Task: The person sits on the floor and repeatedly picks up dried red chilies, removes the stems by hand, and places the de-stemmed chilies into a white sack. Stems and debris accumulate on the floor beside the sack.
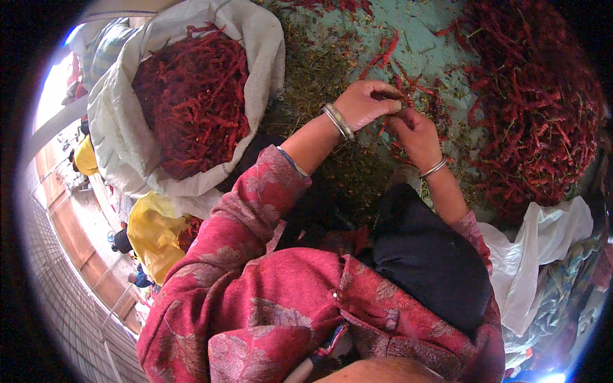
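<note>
My left hand [368, 103] and my right hand [417, 136] meet above a littered pale green surface, thumbs and fingers pinched together. Between the fingertips a small dark red piece of dried chilli pepper [406, 100] shows; the fingers cover most of it. Loose dried red chillies [390, 50] lie just beyond the hands. On the left stands a white woven sack [266, 52] with its rim rolled down, filled with dried red chillies [196, 95]. A large heap of dried red chillies [536, 110], some with pale stems, rises to the right of my right hand.
Stems and seeds [321, 72] litter the pale green surface [431, 28]. A yellow sack [155, 230] with some chillies stands behind the white one. White plastic sheeting [522, 268] lies at the lower right. Other people, small and blurred, are at far left beside wire mesh [62, 297].
</note>
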The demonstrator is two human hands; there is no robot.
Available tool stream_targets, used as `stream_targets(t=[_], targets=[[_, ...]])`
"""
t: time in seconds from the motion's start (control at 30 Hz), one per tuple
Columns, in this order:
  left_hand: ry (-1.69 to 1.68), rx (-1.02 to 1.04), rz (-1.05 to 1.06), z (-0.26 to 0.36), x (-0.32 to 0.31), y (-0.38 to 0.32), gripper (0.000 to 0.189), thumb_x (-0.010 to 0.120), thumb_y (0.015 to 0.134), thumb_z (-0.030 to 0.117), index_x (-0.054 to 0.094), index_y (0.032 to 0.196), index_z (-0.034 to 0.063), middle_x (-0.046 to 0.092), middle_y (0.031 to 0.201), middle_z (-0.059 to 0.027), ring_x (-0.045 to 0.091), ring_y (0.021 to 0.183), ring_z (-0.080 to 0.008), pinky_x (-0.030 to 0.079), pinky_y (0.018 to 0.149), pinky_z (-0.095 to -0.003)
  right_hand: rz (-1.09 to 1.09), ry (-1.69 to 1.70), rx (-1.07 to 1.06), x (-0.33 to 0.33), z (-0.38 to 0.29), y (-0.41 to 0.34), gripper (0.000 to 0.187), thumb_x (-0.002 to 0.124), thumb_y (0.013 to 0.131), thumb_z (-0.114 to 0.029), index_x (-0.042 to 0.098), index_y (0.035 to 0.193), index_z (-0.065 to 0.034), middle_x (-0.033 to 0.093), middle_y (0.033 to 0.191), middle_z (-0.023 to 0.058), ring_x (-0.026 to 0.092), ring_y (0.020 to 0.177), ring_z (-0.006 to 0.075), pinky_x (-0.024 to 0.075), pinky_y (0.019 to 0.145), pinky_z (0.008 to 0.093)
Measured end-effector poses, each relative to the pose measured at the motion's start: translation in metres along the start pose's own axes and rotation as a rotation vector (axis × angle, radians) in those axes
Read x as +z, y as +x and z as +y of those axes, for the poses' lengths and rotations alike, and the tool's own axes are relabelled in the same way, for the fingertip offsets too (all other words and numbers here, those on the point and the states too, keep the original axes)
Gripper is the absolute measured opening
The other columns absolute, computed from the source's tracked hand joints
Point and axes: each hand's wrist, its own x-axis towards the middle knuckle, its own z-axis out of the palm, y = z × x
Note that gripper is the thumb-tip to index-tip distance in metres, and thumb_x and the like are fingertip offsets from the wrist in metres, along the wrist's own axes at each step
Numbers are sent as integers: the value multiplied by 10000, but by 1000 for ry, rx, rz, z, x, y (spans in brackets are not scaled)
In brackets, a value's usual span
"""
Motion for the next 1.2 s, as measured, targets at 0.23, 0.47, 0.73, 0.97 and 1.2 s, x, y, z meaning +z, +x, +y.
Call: stream_targets(t=[0.23, 0.47, 0.73, 0.97, 1.2], targets=[[-553, -269, 124, -26, 0, 13, 155, 625, 786, 142, 575, 858, 14, 584, 711, -43, 537, 623, -121, 448, 566, -258, -2, -285, 55, -3, -13, 14, 198, 614, 776, -188, 625, 867, -12, 625, 687, 80, 576, 622, 152, 455, 598, 278], [-1479, -488, 418, -64, -37, 48, 86, 526, 827, 32, 503, 876, -35, 537, 755, -114, 489, 596, -136, 444, 529, -215, -586, 45, -176, 4, -39, 19, 215, 579, 818, -254, 621, 828, -43, 610, 693, 93, 585, 620, 180, 465, 595, 295], [-1017, -297, 253, -50, -63, 38, 79, 585, 811, 99, 553, 837, 32, 547, 708, -30, 489, 579, -127, 428, 526, -251, -3, -916, -668, 3, 3, 118, 174, 593, 764, -150, 561, 913, -67, 566, 832, 110, 569, 733, 309, 456, 592, 374], [-669, -369, 306, -45, -60, 22, 189, 670, 742, 173, 604, 871, 50, 548, 723, -4, 490, 579, -97, 391, 492, -244, -27, -1035, -706, 4, -4, 131, 144, 579, 759, -119, 551, 883, -51, 560, 837, 106, 563, 720, 302, 443, 582, 385], [-139, 85, 115, -21, -24, 13, 309, 644, 753, 91, 584, 1039, -8, 618, 862, -10, 559, 768, -97, 473, 703, -265, 107, -138, -371, 7, -33, 67, 150, 614, 773, -173, 595, 822, -33, 624, 735, 102, 586, 597, 231, 473, 566, 314]])
